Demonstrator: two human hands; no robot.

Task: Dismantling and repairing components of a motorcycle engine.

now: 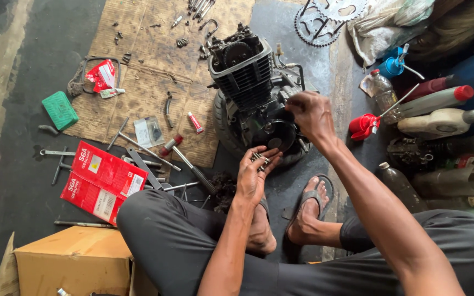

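Observation:
A black motorcycle engine (248, 82) with a finned cylinder rests on a tyre on the floor in front of me. My left hand (253, 175) is cupped palm up just below the engine and holds several small bolts (259, 159). My right hand (311, 112) rests on the engine's right side by the round side cover (278, 134), its fingers closed against the casing; I cannot see if it holds a bolt. I sit on the floor with my legs folded and sandalled feet under the engine.
A cardboard sheet (149, 77) at left carries scattered bolts, a small red tube (195, 121) and tools. Red boxes (102, 181), a green block (60, 109) and a brown carton (75, 260) lie at left. Oil cans and bottles (440, 101) crowd the right; a sprocket (327, 19) lies behind.

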